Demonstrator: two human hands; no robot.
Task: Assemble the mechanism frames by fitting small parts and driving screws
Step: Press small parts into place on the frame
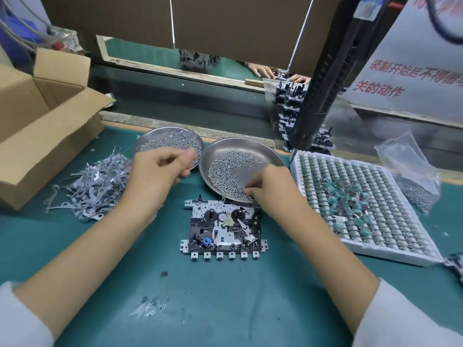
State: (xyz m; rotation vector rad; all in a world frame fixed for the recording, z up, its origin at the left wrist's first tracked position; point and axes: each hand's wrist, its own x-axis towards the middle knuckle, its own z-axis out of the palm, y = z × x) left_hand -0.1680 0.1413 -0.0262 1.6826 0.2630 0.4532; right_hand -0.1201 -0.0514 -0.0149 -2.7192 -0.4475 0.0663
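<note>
Single head view, looking down, close over bench [225, 296].

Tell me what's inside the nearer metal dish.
The nearer metal dish holds loose small screws. The right hand picks among them, hiding those beneath its fingers.

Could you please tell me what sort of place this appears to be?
Probably a factory assembly bench: metal dishes of screws, a pile of stamped metal parts, a tray of small components, and a mechanism frame on the green mat.
</note>
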